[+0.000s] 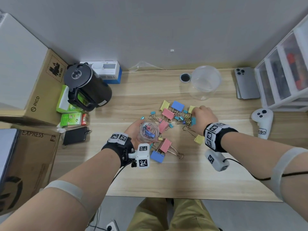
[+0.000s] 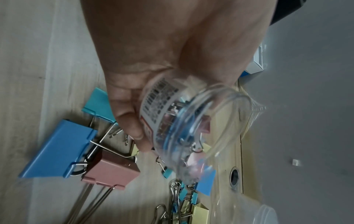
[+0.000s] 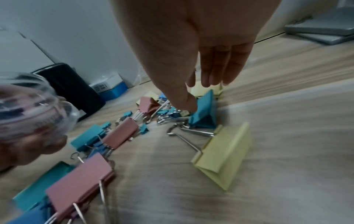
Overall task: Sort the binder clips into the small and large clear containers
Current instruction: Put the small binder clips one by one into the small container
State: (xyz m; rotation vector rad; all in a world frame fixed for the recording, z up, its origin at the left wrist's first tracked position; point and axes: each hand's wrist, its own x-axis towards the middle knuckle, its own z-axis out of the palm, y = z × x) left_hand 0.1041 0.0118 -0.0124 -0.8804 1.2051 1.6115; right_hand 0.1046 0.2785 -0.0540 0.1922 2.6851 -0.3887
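My left hand (image 1: 134,131) grips the small clear container (image 1: 148,132) just above the table, tilted, with a few small clips inside; its barcode label (image 2: 159,98) faces the palm. A loose pile of binder clips (image 1: 171,117), large and small, in pink, blue, teal and yellow, lies on the wooden table (image 1: 150,177). Over the pile's right side reaches my right hand (image 1: 200,115), fingers hanging straight. Its thumb tip (image 3: 188,104) touches small clips beside a large teal clip (image 3: 205,112). A large yellow clip (image 3: 226,154) lies nearer my wrist. The large clear container (image 1: 205,82) stands empty behind the pile.
A black kettle (image 1: 86,85), green boxes (image 1: 71,119) and cardboard boxes (image 1: 41,90) crowd the left side. A black wallet (image 1: 75,135) lies left of my left wrist. Stacked phones (image 1: 246,84), a drawer unit (image 1: 286,72) and a white controller (image 1: 263,120) stand at the right.
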